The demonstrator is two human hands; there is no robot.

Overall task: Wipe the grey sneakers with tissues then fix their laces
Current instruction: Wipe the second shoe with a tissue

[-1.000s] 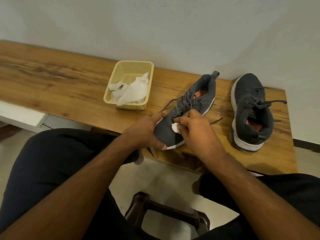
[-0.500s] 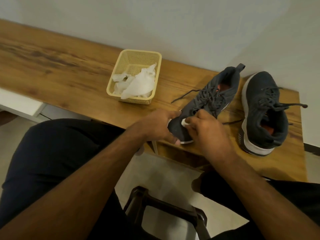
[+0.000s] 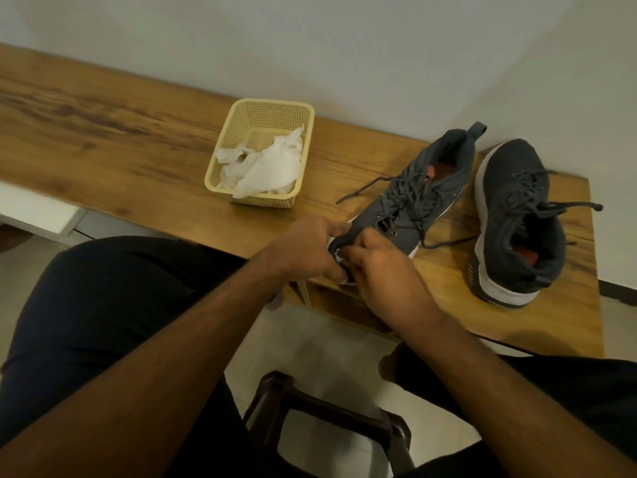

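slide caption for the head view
Left hand steadies a grey sneaker by its toe while the right hand wipes it with a tissue.

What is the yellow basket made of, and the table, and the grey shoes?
The basket looks like pale yellow plastic: its walls are a moulded grid of tiny holes. The table looks like wood or a wood-look layer, with brown grain streaks and a dull sheen. The shoes seem to be knitted grey fabric with whitish, probably rubber, soles.

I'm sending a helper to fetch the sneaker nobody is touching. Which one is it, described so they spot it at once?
On the wooden bench, go past the yellow basket to the far right end. Two grey sneakers sit there; take the right-hand sneaker, whose heel faces the person. The other sneaker points toe-first at the person, gripped by both hands.
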